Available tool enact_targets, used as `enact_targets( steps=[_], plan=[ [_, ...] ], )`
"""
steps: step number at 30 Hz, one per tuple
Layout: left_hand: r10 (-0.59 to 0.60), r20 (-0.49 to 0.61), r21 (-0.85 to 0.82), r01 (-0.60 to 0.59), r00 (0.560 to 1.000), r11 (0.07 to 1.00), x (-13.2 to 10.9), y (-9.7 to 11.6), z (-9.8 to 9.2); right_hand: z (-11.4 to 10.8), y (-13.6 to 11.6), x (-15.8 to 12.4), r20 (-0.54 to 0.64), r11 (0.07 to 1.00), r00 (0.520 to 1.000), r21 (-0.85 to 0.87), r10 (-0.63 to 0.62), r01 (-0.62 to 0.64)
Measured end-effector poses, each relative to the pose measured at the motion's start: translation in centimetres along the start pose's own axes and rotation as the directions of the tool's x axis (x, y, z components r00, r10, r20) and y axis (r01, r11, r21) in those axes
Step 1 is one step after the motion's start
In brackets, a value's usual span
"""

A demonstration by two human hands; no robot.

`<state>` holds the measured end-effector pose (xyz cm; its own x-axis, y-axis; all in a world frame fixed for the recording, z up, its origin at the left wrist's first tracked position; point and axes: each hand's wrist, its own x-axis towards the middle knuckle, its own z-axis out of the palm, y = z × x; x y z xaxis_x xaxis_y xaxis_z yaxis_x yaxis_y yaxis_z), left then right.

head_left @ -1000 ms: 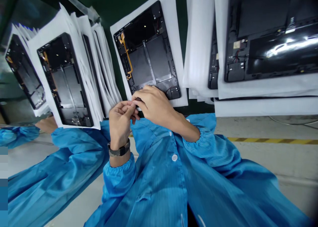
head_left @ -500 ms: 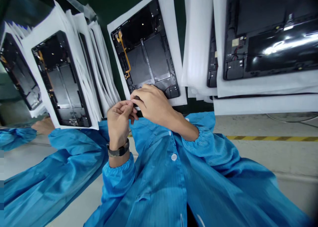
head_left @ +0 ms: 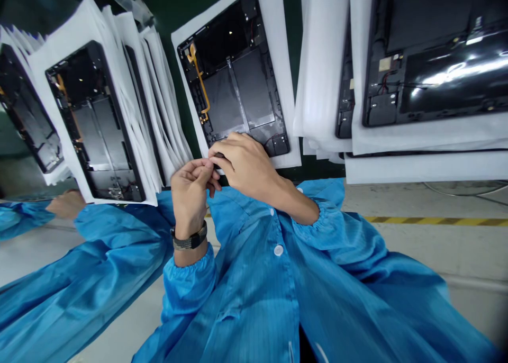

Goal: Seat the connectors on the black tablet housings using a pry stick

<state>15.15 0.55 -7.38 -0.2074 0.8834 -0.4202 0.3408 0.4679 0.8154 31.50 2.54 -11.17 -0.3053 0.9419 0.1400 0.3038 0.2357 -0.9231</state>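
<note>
My left hand, with a dark watch band on the wrist, has its thumb and forefinger pinched together. My right hand reaches across from the right, its curled fingers meeting the left fingertips. Something small and dark may sit between them, but the fingers hide it. Just beyond both hands lies an opened tablet housing, black inside, with an orange flex cable along its left side. It rests on a white foam sheet, and my right hand covers part of its near edge.
To the left leans a stack of white foam sheets with another opened tablet housing. At right, more housings lie between foam sheets. A co-worker's hand and blue sleeve show at the far left.
The view has shifted slightly, so the housings at right sit a little further right. My hands stay pressed together in nearly the same place, with the right fingers closing slightly.
</note>
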Motion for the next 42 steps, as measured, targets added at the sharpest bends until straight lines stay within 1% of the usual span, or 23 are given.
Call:
enact_targets(
  steps=[5, 9, 12, 15, 18, 20, 23, 27, 33, 38, 42],
  plan=[
    [0.005, -0.022, 0.014, -0.004, 1.000, 1.000, 0.0, 0.2, 0.3, -0.2, -0.1, -0.1, 0.004, 1.000, 1.000, 0.019, 0.018, -0.018],
    [-0.001, -0.053, 0.054, 0.004, 0.999, 0.999, 0.0, 0.4, 0.7, -0.4, -0.1, -0.2, -0.017, 0.998, 1.000, 0.064, 0.025, -0.024],
    [0.024, -0.071, 0.082, -0.018, 0.997, 0.996, 0.0, 0.5, 0.8, -0.4, 0.0, -0.4, -0.075, 0.993, 0.997, 0.116, 0.028, -0.019],
    [0.046, -0.082, 0.074, -0.040, 0.996, 0.996, -0.2, 0.6, 0.9, -0.2, 0.3, -0.4, -0.152, 0.987, 0.988, 0.162, 0.009, 0.015],
    [0.022, -0.061, 0.035, -0.020, 0.998, 0.999, -0.2, 0.7, 0.9, -0.2, 0.4, -0.5, -0.212, 0.981, 0.977, 0.194, 0.011, 0.031],
    [0.004, -0.054, 0.028, -0.003, 0.999, 1.000, -0.1, 0.6, 0.9, -0.2, 0.4, -0.5, -0.226, 0.980, 0.974, 0.196, 0.025, 0.020],
    [0.020, -0.056, 0.042, -0.018, 0.998, 0.999, 0.1, 0.4, 1.0, -0.3, 0.2, -0.5, -0.226, 0.983, 0.973, 0.183, 0.035, 0.007],
    [0.076, -0.048, 0.050, -0.073, 0.996, 0.996, 0.2, 0.2, 1.0, -0.4, 0.1, -0.5, -0.229, 0.987, 0.973, 0.160, 0.007, 0.031],
    [0.033, 0.051, -0.004, -0.033, 0.998, 0.999, 0.6, 0.3, 0.6, -0.7, -0.2, -0.7, -0.204, 0.996, 0.979, 0.088, 0.018, 0.000],
    [0.021, 0.044, 0.004, -0.021, 0.999, 1.000, 1.0, 0.0, 0.7, -0.9, -0.7, -0.5, -0.183, 0.997, 0.981, 0.050, 0.068, -0.059],
    [0.066, 0.007, 0.061, -0.066, 0.998, 0.996, 1.0, -0.2, 0.9, -0.8, -0.9, -0.3, -0.162, 0.992, 0.980, 0.071, 0.112, -0.102]
  ],
)
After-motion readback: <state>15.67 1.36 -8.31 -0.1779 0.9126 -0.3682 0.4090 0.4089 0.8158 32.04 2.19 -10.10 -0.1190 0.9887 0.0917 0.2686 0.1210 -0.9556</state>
